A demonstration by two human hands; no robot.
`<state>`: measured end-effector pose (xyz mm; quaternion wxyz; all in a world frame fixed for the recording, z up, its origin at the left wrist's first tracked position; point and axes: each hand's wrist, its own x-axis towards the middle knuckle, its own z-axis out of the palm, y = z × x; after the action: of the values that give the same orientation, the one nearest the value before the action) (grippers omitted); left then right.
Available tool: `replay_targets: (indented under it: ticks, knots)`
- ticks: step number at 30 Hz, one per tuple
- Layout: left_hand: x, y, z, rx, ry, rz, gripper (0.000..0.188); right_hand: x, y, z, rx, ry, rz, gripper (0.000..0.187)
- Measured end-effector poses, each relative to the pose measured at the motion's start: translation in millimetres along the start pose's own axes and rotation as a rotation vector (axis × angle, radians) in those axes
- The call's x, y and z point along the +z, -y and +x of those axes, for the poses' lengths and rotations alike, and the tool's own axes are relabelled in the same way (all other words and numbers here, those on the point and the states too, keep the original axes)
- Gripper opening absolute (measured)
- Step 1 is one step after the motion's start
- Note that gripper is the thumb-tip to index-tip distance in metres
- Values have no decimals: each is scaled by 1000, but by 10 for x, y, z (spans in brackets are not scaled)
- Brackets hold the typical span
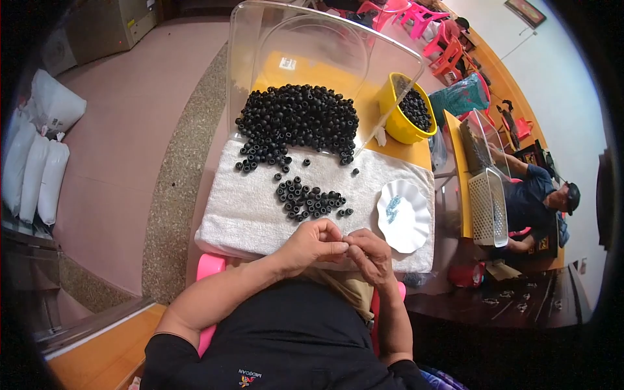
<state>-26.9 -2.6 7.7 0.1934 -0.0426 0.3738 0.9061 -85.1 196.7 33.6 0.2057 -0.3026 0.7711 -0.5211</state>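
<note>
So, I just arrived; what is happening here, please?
The person's left hand and right hand meet at the fingertips over the near edge of a white towel; anything between them is unclear. A cluster of black beads lies on the towel, with a larger heap beyond, partly inside a clear bin. To the right, a wavy-edged white plate holds small bluish pieces and a yellow tub holds dark ones.

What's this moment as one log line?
left hand, right hand: fingertips together, grasp unclear | black beads: cluster on white towel | white dish: blue pieces inside
</note>
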Motion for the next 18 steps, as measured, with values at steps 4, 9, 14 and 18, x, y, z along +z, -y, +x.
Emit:
replay_targets:
  ticks: [4, 9, 14, 18]
  knots:
    - [-12, -32, -4, 20, -20, -47, 17, 31, 41, 7, -252, -43, -215, 30]
    - [-53, 17, 34, 86, -30, -37, 15, -49, 175, 211, -205, -35, -375, 19]
    - [-35, 12, 30, 149, -96, 20, 13, -124, 308, 896, -250, -264, -669, 13]
    - [-34, 76, 37, 134, -88, 33, 14, -129, 152, 1418, -216, -330, -1211, 22]
